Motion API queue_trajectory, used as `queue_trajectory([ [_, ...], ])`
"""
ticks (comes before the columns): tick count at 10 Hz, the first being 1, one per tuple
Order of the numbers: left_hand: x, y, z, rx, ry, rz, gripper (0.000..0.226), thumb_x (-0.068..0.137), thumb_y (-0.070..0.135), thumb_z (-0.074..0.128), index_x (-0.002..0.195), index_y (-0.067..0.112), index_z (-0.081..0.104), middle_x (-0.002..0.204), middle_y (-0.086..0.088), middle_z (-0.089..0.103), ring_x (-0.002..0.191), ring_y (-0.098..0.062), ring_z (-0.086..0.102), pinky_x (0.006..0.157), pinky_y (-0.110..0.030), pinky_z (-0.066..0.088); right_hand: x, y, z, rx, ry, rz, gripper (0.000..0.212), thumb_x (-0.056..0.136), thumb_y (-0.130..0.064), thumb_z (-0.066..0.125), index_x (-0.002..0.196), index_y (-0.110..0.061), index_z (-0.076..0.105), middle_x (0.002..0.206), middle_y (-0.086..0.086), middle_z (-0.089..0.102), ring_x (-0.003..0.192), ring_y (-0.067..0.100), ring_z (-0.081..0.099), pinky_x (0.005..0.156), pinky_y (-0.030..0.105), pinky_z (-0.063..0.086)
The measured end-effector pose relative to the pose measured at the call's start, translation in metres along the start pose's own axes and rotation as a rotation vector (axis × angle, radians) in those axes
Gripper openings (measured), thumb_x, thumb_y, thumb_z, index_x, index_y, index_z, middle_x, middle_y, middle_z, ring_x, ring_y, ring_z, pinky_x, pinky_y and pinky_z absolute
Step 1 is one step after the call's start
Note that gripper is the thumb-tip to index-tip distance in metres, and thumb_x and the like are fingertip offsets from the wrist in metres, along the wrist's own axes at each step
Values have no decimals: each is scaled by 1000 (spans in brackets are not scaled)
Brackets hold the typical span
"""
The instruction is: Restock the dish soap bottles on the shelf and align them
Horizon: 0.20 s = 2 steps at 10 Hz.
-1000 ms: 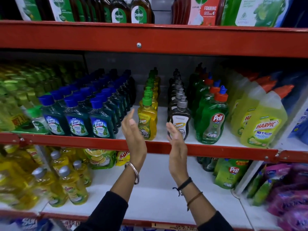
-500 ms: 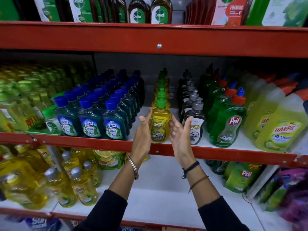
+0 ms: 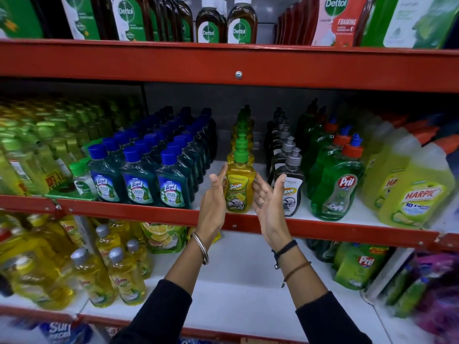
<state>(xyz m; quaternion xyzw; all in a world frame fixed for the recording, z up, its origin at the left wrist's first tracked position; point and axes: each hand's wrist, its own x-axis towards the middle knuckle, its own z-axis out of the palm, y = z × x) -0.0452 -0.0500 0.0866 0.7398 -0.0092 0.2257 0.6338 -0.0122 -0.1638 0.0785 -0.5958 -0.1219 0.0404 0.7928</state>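
Note:
A yellow dish soap bottle with a green pump cap stands at the front of the middle shelf, heading a single row of the same bottles running back. My left hand is flat against its left side, fingers straight. On the bottle's right, my right hand is spread with the palm facing in, close to or just touching it. A row of dark dish soap bottles with grey pumps stands just right of my right hand.
Blue-capped Lizol bottles fill the shelf to the left, green Pril bottles and yellow Harpic jugs to the right. Dettol bottles line the top shelf. Yellow bottles and Pril pouches sit on the lower shelf.
Both hands moved from beside the dark and yellow front bottles to either side of the yellow bottle, closing in on it. The view shifted right.

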Motion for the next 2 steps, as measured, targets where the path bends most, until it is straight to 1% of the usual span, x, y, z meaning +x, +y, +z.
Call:
queue_trajectory([
  [1, -5, -3, 0, 167, 27, 95, 79, 74, 88, 4, 146, 55, 3, 158, 16, 17, 145, -18, 27, 114, -38, 30, -6, -5, -2, -92, 93, -88, 86, 79, -76, 20, 129, -15, 53, 139, 5, 53, 131, 16, 46, 111, 37, 34],
  [2, -9, 6, 7, 216, 154, 265, 72, 81, 85, 14, 144, 55, -4, 162, 13, 7, 149, -13, 14, 119, -53, 23, -36, 5, -25, -193, 284, -339, 60, 91, -59, 29, 110, -17, 67, 119, -6, 65, 116, 6, 56, 97, 26, 46],
])
